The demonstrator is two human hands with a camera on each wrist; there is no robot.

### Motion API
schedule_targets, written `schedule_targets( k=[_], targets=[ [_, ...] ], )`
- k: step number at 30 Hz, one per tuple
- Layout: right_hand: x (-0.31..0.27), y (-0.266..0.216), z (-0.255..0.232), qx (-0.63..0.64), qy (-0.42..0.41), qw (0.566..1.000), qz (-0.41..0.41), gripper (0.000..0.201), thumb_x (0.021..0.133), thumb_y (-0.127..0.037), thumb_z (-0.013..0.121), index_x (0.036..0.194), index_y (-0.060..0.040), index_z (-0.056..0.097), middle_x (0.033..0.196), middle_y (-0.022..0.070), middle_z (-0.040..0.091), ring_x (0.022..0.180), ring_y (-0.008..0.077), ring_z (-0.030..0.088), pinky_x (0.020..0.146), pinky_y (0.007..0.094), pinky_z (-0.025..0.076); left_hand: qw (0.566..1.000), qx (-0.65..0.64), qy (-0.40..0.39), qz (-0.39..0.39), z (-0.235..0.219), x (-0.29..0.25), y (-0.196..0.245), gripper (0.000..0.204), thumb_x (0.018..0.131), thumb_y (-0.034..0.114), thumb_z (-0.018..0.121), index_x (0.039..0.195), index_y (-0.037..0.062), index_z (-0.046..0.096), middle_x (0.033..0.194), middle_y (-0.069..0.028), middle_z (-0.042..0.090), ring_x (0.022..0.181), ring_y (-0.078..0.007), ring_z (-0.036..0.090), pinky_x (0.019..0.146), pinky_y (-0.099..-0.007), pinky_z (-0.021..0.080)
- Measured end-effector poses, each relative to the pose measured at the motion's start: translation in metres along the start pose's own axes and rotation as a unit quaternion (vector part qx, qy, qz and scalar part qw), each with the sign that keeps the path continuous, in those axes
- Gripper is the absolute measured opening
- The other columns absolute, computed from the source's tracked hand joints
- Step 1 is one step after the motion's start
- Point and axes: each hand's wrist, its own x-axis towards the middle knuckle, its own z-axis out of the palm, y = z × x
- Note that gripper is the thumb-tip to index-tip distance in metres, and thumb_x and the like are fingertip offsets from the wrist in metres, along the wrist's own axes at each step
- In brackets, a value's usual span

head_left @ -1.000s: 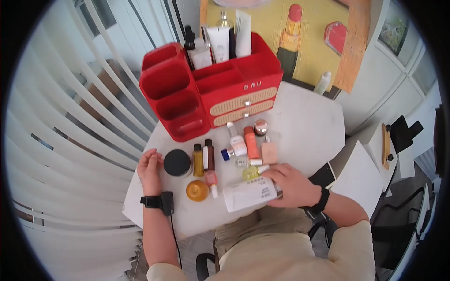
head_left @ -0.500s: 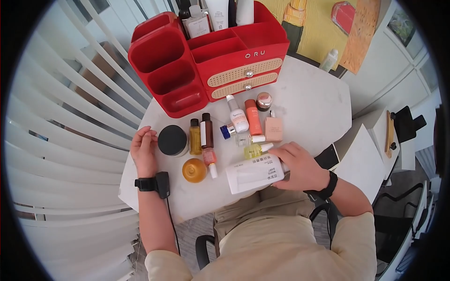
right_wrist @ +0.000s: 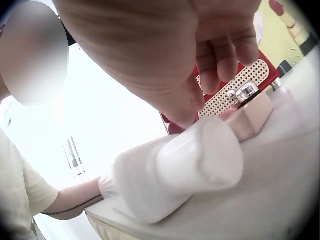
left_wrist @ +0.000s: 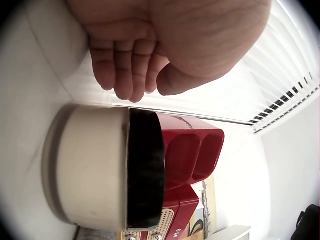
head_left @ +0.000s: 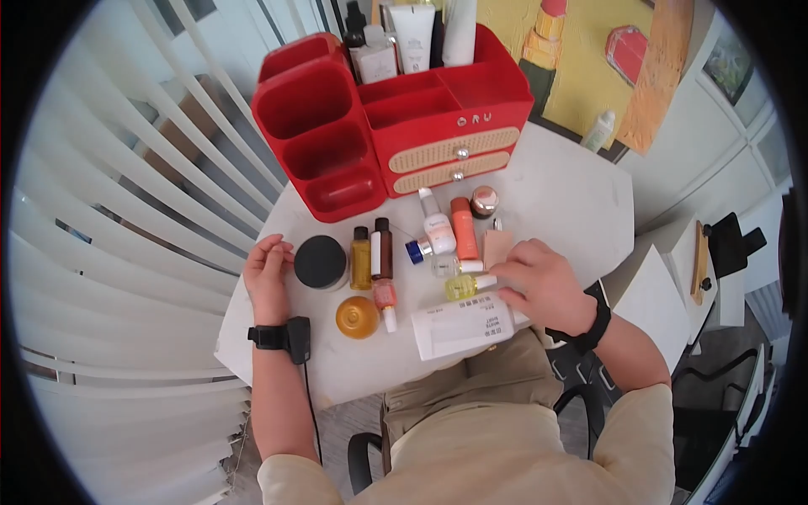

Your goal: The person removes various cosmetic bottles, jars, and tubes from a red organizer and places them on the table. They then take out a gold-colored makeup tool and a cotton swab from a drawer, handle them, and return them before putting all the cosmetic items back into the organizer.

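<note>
My left hand point(head_left: 268, 273) rests at the table's left side, fingers loosely bent and holding nothing, beside a cream jar point(left_wrist: 92, 165) with a black lid point(head_left: 320, 261). My right hand point(head_left: 551, 286) hovers over the right end of a white bottle point(head_left: 463, 326) lying on its side. Its thumb and fingers are apart, the tips right at the white cap of a small yellow bottle point(head_left: 459, 288). A pale pink square bottle point(head_left: 497, 247) stands just beyond the fingers. In the right wrist view, the white bottle's cap point(right_wrist: 215, 155) lies below the palm.
A red organizer point(head_left: 454, 109) with drawers and upright tubes stands at the back. Between the hands lie an amber bottle point(head_left: 361, 261), a dark brown bottle point(head_left: 383, 250), a golden round jar point(head_left: 358, 317), a pink bottle point(head_left: 385, 293), an orange tube point(head_left: 464, 229) and a blue-capped bottle point(head_left: 418, 251).
My right hand has come off the white bottle and shifted away from my body toward the small yellow bottle. The left hand stays beside the jar. The head view has tilted.
</note>
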Motion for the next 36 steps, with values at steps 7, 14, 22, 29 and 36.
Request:
schedule_targets(
  k=[7,14,22,29,36],
  targets=[
    [0.030,0.003,0.002,-0.046,-0.058,0.993,-0.089,0.022,0.065,-0.012,0.075,0.087,-0.0097,0.068,0.087,0.0054,0.052,0.084,0.0246,0.056,0.072,0.0355,0.051,1.000,0.000,0.013,-0.006,0.005,0.000,0.006,0.019,0.093,0.006,0.056,0.110,-0.0007,0.063,0.092,-0.0070,0.067,0.078,-0.0117,0.060,0.073,-0.0253,0.049],
    [0.035,0.008,0.000,-0.063,-0.107,0.986,-0.115,0.016,0.068,-0.014,0.073,0.082,-0.0094,0.068,0.088,0.0064,0.053,0.085,0.0244,0.057,0.072,0.0355,0.051,1.000,0.005,0.008,-0.009,0.005,0.000,0.006,0.019,0.092,0.005,0.055,0.107,-0.0011,0.064,0.091,-0.0071,0.066,0.074,-0.0114,0.060,0.072,-0.0247,0.049],
    [0.039,0.007,-0.004,0.007,-0.090,0.994,-0.069,0.014,0.074,-0.016,0.071,0.087,-0.0098,0.069,0.091,0.0062,0.057,0.089,0.0245,0.061,0.072,0.0362,0.053,1.000,0.013,0.002,-0.005,0.005,-0.002,0.008,0.019,0.093,0.006,0.054,0.108,-0.0002,0.063,0.091,-0.0057,0.066,0.077,-0.0115,0.060,0.073,-0.0251,0.049],
    [0.052,-0.005,-0.025,0.179,-0.102,0.972,0.114,0.009,0.086,-0.008,0.068,0.095,-0.0064,0.068,0.083,0.0041,0.065,0.072,0.0156,0.062,0.068,0.0274,0.051,1.000,0.017,-0.006,-0.012,0.003,-0.003,0.009,0.019,0.093,0.007,0.053,0.109,0.0005,0.063,0.090,-0.0047,0.066,0.078,-0.0113,0.060,0.074,-0.0248,0.049],
    [0.129,-0.010,-0.057,0.327,0.236,0.911,0.083,0.013,0.094,-0.003,0.060,0.106,0.0020,0.063,0.088,0.0026,0.067,0.078,0.0055,0.060,0.070,0.0214,0.049,1.000,0.010,-0.016,-0.004,0.003,-0.002,0.009,0.019,0.093,0.007,0.053,0.108,0.0009,0.063,0.090,-0.0042,0.066,0.078,-0.0109,0.060,0.073,-0.0245,0.049]
  ],
)
